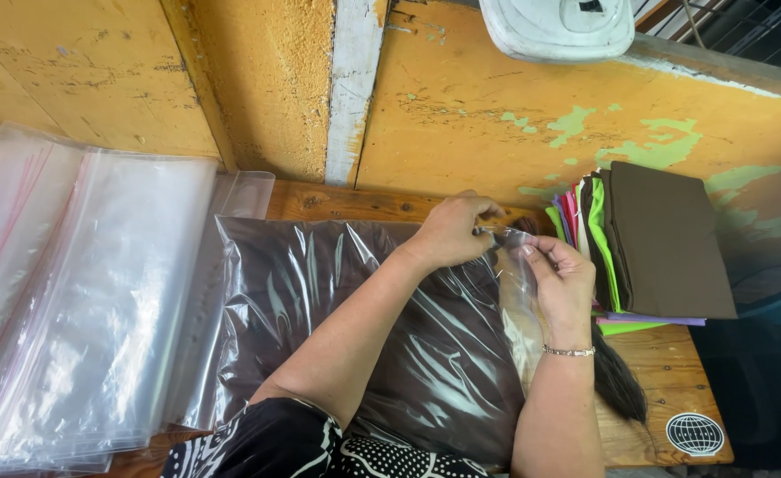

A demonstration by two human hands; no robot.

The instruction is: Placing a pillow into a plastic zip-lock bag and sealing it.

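On the wooden table (665, 354), against a worn yellow wall (461, 106), lies a clear plastic bag (382, 327) with a dark brown folded cloth inside it; the bag stretches from near the left stack to the right hand, its open end at the right. Both hands meet at that end — the left hand (451, 232) has its fingers closed in a pinch on the bag's top edge; the right hand (560, 285), a thin bracelet (569, 351) at its wrist, has thumb and fingers curled shut on the same strip of plastic just beside it. Left of the bag sits a stack of empty clear bags (72, 301) with red-lined edges, overlapping one another; right of the hands rests a pile of folded cloths (656, 243) — brown on top, with green, pink and purple edges showing beneath. A dark tuft of fibres (619, 385) lies on the table by the right forearm; a white object (557, 26) hangs above on the wall.
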